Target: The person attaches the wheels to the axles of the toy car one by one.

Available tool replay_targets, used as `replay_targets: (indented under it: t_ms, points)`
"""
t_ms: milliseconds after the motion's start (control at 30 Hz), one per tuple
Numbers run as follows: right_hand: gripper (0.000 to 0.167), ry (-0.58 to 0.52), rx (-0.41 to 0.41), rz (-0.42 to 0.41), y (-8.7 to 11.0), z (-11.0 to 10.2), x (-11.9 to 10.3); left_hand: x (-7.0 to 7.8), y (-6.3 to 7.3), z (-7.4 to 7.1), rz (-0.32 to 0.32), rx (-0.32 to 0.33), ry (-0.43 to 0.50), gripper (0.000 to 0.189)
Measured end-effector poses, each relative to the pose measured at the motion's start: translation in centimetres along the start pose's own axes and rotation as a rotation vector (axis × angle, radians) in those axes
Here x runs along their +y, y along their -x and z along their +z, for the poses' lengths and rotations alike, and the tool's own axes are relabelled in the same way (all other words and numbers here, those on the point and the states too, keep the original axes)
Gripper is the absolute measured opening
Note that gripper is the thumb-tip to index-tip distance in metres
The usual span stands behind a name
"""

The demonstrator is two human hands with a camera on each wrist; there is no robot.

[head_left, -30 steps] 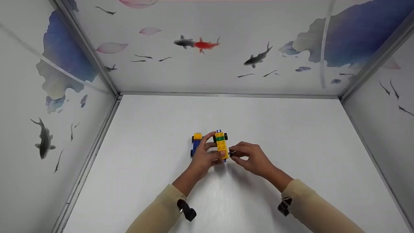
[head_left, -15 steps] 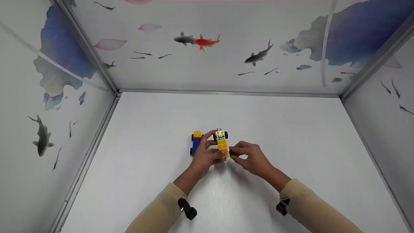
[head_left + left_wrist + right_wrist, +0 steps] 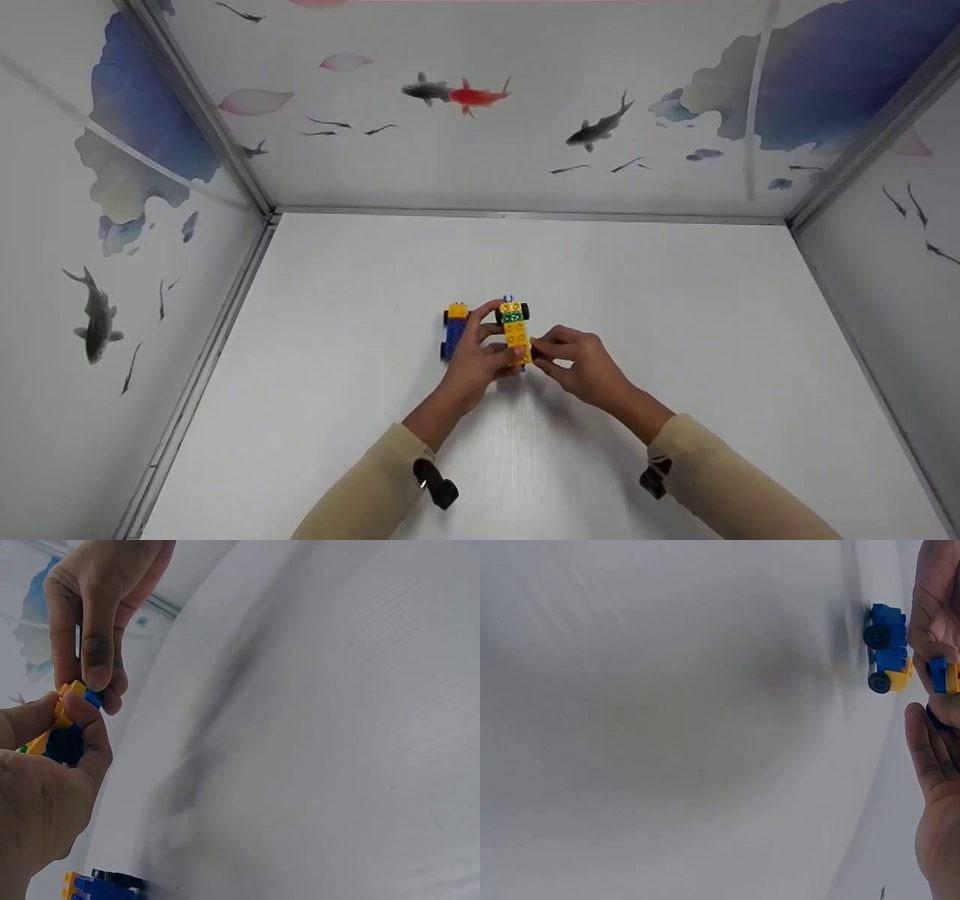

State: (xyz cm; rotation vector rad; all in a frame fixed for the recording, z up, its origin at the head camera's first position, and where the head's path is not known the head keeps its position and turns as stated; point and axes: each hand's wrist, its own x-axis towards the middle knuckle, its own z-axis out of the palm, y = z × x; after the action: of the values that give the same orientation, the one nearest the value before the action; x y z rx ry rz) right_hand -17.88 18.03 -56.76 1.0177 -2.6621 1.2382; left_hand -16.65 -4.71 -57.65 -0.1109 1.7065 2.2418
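Observation:
My left hand [image 3: 471, 369] grips a toy building-brick car [image 3: 515, 331] with yellow bricks and a green one on top, lifted above the table. Black wheels [image 3: 524, 310] show at its far end. Against the car's near right side, my right hand [image 3: 583, 365] pinches a small black wheel [image 3: 934, 718], mostly covered by the fingers. Just left of the held car stands a second brick car [image 3: 454, 336], blue with a yellow end and black wheels, partly behind my left hand. Blue at the held car's underside [image 3: 937, 676] shows in the right wrist view.
The white table [image 3: 337, 315] is bounded by a back wall [image 3: 525, 172] and side walls painted with fish and petals. Grey metal strips [image 3: 390, 214] run along their joins. A black wrist device [image 3: 436, 484] sits on each sleeve.
The dark wheel in my right fingers now sits closer to the held car's side and shows less. Both hands have otherwise hardly moved; the view has shifted slightly.

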Motion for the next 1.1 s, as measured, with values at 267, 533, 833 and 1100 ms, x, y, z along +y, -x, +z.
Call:
replay_targets:
  t_ms: [267,533,833,1100]
  points:
    - [0.04,0.009,0.005,-0.025,-0.1,0.0,-0.2,0.3,0.0,0.1,-0.002,-0.009,0.011,0.083]
    - [0.04,0.024,-0.008,-0.002,0.2,0.3,-0.1,0.2,-0.2,-0.1,-0.017,-0.021,-0.004,0.083]
    - [0.044,0.023,-0.024,0.013,0.1,0.8,0.1,-0.2,-0.7,-0.5,-0.036,-0.006,0.0,0.084]
    - [0.076,0.046,-0.027,-0.015,-0.3,1.2,-0.1,-0.3,-0.8,-0.5,-0.064,0.008,-0.022,0.084]
